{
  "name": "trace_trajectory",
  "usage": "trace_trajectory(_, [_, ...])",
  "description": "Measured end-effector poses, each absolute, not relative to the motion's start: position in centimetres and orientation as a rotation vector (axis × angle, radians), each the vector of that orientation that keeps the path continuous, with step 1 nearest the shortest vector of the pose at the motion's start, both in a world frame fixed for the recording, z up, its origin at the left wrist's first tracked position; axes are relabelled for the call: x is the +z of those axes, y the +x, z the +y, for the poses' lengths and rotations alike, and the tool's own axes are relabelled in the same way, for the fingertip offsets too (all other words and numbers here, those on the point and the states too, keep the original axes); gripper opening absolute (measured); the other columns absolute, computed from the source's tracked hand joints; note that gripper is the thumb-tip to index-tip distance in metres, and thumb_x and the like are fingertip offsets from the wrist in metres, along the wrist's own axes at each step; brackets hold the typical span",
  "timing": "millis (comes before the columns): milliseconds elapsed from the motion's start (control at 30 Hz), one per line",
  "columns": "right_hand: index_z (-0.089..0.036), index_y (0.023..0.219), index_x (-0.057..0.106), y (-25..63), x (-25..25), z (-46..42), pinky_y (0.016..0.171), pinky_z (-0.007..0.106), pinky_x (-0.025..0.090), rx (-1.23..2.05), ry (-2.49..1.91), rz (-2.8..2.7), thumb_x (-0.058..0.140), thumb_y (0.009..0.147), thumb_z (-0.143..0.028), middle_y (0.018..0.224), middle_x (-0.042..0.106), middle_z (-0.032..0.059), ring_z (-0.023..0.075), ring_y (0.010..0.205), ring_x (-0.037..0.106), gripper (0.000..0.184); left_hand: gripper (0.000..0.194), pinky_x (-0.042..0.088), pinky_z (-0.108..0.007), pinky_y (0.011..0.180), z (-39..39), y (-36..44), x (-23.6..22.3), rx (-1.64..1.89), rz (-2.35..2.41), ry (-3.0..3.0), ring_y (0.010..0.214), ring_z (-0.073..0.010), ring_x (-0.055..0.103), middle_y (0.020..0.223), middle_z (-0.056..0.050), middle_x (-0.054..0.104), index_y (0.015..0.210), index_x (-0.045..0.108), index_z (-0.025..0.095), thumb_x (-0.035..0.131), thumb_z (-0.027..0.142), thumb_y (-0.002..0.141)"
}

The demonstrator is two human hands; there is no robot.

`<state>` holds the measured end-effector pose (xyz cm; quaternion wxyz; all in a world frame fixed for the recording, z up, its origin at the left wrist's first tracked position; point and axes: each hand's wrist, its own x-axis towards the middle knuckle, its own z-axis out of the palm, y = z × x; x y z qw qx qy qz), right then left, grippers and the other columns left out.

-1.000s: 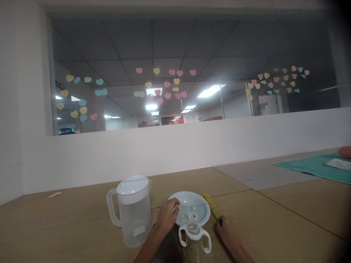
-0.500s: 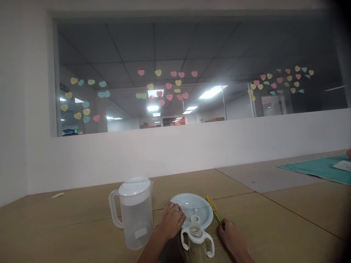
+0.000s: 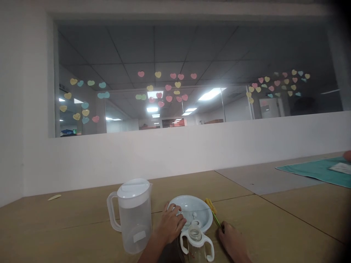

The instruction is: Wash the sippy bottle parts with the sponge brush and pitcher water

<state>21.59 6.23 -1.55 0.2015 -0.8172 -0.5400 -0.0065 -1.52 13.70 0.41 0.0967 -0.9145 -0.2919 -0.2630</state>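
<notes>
My left hand (image 3: 171, 223) rests at the left rim of a white bowl (image 3: 206, 210), its fingers bent over the edge. Closed around a green handle, my right hand (image 3: 233, 241) holds a bottle brush (image 3: 212, 209) with a yellow head, which lies along the bowl's right side. A small white part (image 3: 194, 215) sits inside the bowl, and a white ring (image 3: 195, 222) is near its front edge. In front of the bowl stands an uncapped clear baby bottle (image 3: 195, 235) with two white side handles, its base cut off by the frame.
To the left stands a clear plastic pitcher (image 3: 136, 223) with a white lid. A teal cloth (image 3: 307, 170) lies at the far right, with part of another person's hand (image 3: 347, 156) beside it. A pale flat piece (image 3: 54, 197) lies far left. A white wall (image 3: 123, 157) bounds the table (image 3: 82, 237).
The view has shifted slightly. Both hands stay nearly where they were, the left at the bowl and the right on the brush handle. The other person's hand shows a little more.
</notes>
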Motion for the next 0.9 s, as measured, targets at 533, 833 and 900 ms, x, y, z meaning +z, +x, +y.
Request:
trace_trajectory(533, [-0.014, 0.086, 0.063, 21.3, -1.1, 5.9, 0.069, 0.032, 0.042, -0.015, -2.288, -1.513, 0.033, 0.085, -0.018, 0.094, 0.069, 0.0136, 0.0261, 0.089, 0.064, 0.03, 0.038, 0.023, -0.043, 0.103, 13.3, -1.1, 1.0, -0.602, -0.73, -2.686, 0.096, -0.0204, 0.05, 0.083, -0.005, 0.065, 0.086, 0.065, 0.019, 0.032, 0.035, 0.094])
trace_trajectory(833, [-0.014, 0.086, 0.065, 21.1, -0.9, 5.7, 0.069, 0.033, 0.043, -0.022, -2.283, -1.501, 0.033, 0.083, -0.018, 0.091, 0.069, 0.0137, 0.0267, 0.086, 0.064, 0.032, 0.041, 0.026, -0.041, 0.099, 12.8, -1.0, 1.2, -0.624, -0.724, -2.649, 0.095, -0.0219, 0.049, 0.086, -0.008, 0.063, 0.086, 0.066, 0.017, 0.032, 0.039, 0.093])
trace_trajectory(900, [-0.014, 0.086, 0.064, 21.2, -1.0, 5.8, 0.069, 0.032, 0.043, -0.014, -2.281, -1.501, 0.034, 0.083, -0.019, 0.091, 0.069, 0.0141, 0.0262, 0.085, 0.064, 0.031, 0.041, 0.026, -0.041, 0.099, 12.8, -1.1, 1.2, -0.644, -0.747, -2.696, 0.096, -0.0223, 0.049, 0.089, -0.008, 0.063, 0.087, 0.067, 0.018, 0.032, 0.04, 0.093])
